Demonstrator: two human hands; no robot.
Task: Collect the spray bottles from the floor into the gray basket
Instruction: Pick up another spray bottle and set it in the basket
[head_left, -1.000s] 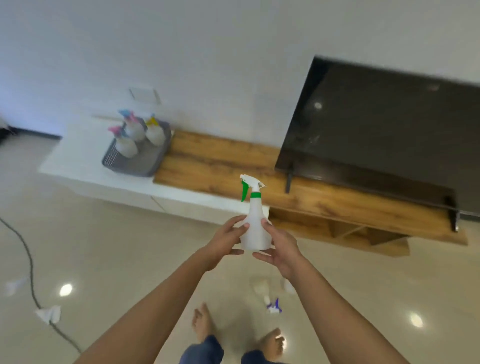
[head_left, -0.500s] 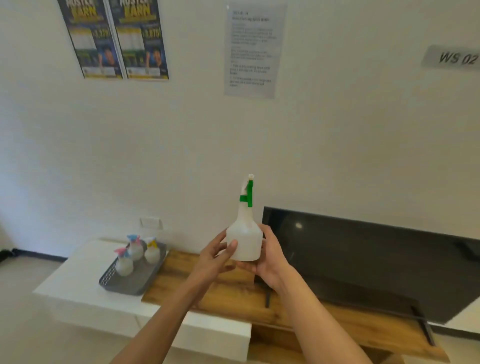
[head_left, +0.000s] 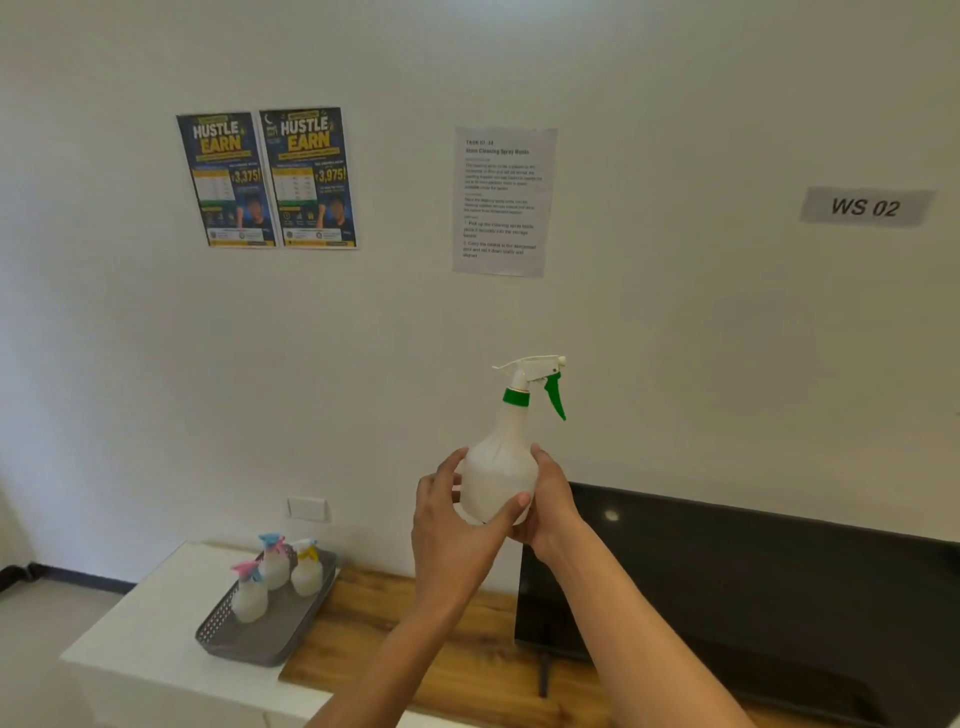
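Note:
I hold a white spray bottle (head_left: 501, 462) with a green collar and green trigger upright at chest height in front of the wall. My left hand (head_left: 454, 525) wraps its lower body from the left and my right hand (head_left: 548, 499) grips it from the right. Its nozzle points right. Down to the left, the gray basket (head_left: 262, 631) sits on a white cabinet top. Three small spray bottles stand upright in it: one with a pink top (head_left: 248, 592), one with a blue top (head_left: 272, 564), one with a yellow top (head_left: 306, 569).
A white cabinet (head_left: 145, 618) joins a wooden TV bench (head_left: 467, 654). A black TV screen (head_left: 753, 597) stands at the right on the bench. Two posters (head_left: 267, 179), a printed sheet (head_left: 501, 200) and a "WS 02" label (head_left: 865, 207) hang on the wall.
The view has tilted up from the floor to the wall. Both hands kept hold of the bottle and turned it, so the trigger now faces right instead of left.

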